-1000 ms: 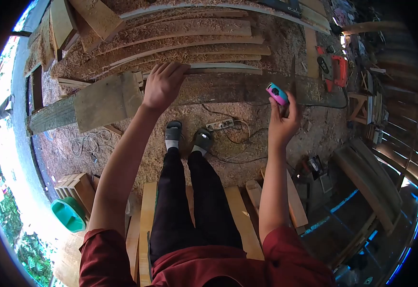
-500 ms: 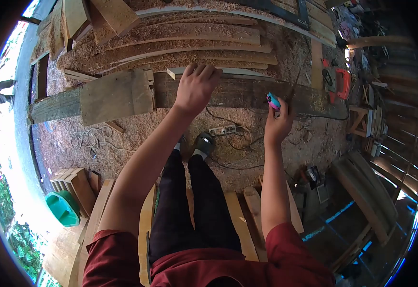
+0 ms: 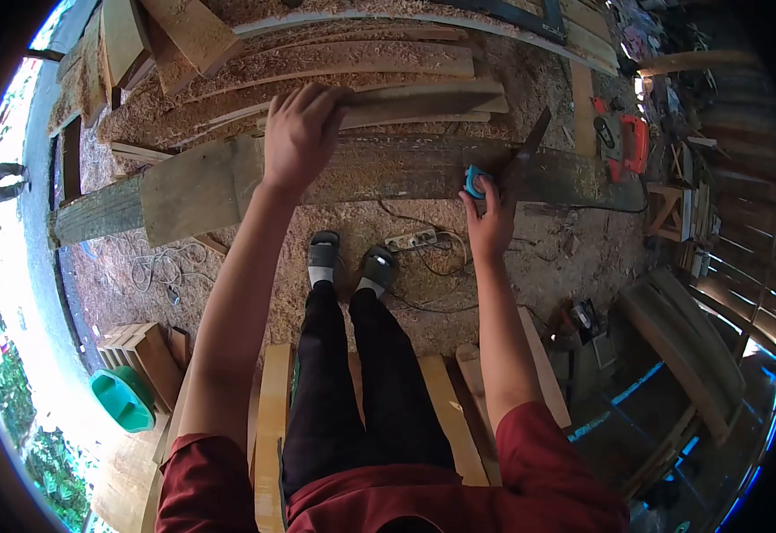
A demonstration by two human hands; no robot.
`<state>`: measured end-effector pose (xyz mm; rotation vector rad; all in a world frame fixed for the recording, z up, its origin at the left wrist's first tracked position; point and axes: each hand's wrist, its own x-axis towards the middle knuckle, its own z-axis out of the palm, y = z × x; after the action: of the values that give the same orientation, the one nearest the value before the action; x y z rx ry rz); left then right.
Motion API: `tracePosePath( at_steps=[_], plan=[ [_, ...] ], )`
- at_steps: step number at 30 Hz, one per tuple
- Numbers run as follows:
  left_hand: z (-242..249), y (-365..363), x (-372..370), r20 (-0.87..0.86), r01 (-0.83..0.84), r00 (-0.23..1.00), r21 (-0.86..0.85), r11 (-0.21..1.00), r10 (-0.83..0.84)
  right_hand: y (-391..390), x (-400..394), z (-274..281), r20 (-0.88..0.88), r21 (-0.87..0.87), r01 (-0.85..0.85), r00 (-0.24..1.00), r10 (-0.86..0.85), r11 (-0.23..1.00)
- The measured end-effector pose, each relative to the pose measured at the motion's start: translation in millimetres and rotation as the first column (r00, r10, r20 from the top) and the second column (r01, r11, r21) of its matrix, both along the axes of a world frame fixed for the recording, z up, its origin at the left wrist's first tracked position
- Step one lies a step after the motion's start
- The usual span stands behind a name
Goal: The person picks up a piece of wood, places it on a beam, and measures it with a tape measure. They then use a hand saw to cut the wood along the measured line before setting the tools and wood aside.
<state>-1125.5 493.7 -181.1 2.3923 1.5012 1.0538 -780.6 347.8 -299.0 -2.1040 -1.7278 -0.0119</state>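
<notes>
My left hand point(image 3: 297, 142) is closed around the left end of a narrow wooden plank point(image 3: 424, 99), which slants off to the right above the shavings-covered boards. In my right hand point(image 3: 489, 222) is a small teal tape measure point(image 3: 474, 182), pinched at thumb and fingers. A dark, pointed blade like a handsaw's point(image 3: 530, 145) sticks up beside the same hand, its lower end hidden behind the fingers. Both hands are over or near the long weathered bench board point(image 3: 388, 169).
Several curved planks point(image 3: 344, 60) lie in shavings beyond the bench. A red-orange power tool point(image 3: 637, 147) sits at its right end. On the floor are a power strip point(image 3: 410, 240) and loose cords. A green basin point(image 3: 121, 400) stands at lower left.
My left hand has moved left and up, lifting the plank off the bench's far edge. My right hand has shifted left with the tape measure, and the dark blade shows broader.
</notes>
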Motion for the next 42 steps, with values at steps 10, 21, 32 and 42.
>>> tracePosePath(
  at_steps=[10, 21, 32, 42],
  plan=[
    [-4, -29, 5, -0.04, -0.052, 0.998, -0.049, 0.997, 0.05, 3, -7, 8, -0.11, 0.015, 0.088, 0.99, -0.086, 0.996],
    [-99, -151, 3, -0.229, 0.049, 0.971, -0.108, 0.993, -0.073, -5, -4, 46, -0.228, 0.117, 0.101, 0.971, -0.072, 0.988],
    [-87, -95, 23, -0.17, 0.076, 0.974, -0.381, 0.921, -0.15, -6, -3, 65, -0.375, 0.298, -0.036, 0.915, 0.151, 0.954],
    [-123, -3, 105, -0.16, -0.089, 0.986, -0.336, 0.938, 0.036, -16, -65, 104, -0.548, 0.345, -0.065, 0.796, 0.258, 0.936]
  ],
)
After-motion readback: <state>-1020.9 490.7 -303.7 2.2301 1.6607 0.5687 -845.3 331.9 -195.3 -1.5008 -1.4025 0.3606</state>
